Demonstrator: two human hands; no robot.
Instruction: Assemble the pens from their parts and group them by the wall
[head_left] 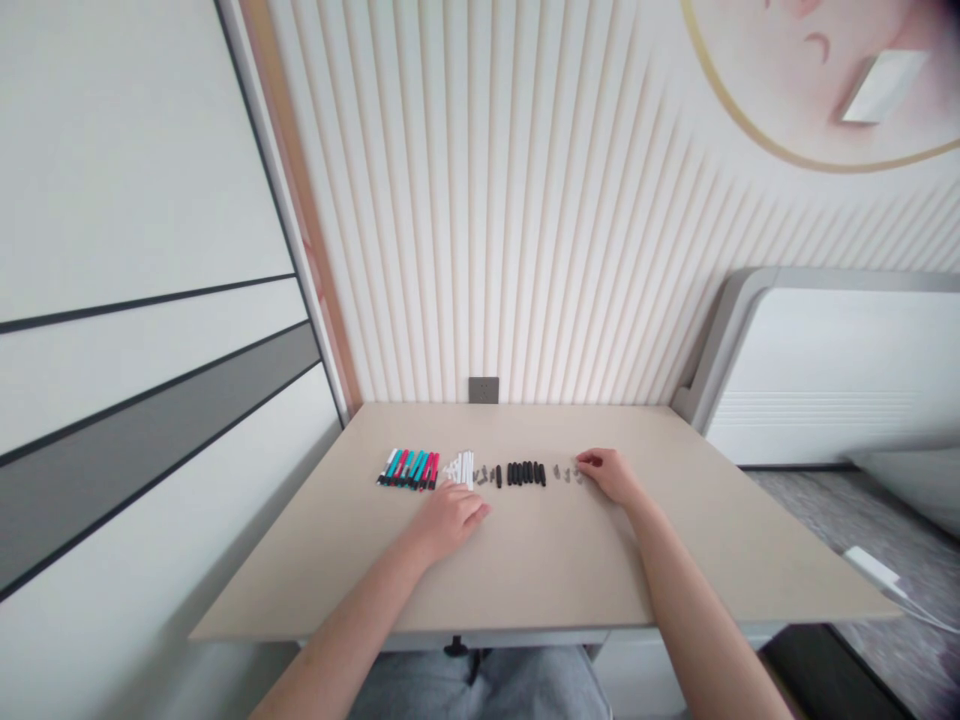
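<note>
A row of small pen parts lies across the beige table (525, 570). From the left come several coloured pen barrels (409, 468), white tubes (461, 466), a few small grey bits (484, 474), black caps (525, 473) and more grey bits (564, 472). My left hand (450, 520) rests palm down just in front of the white tubes, its fingers together and curled lightly. At the right end of the row my right hand (609, 472) has its fingertips pinched by the last grey bits; what they hold is too small to make out.
A ribbed white wall with a grey socket (484, 389) stands behind the table. A white and grey panel wall is on the left. A white padded bed head (825, 370) is at the right, and a white charger with its cable (874, 570) lies on the floor.
</note>
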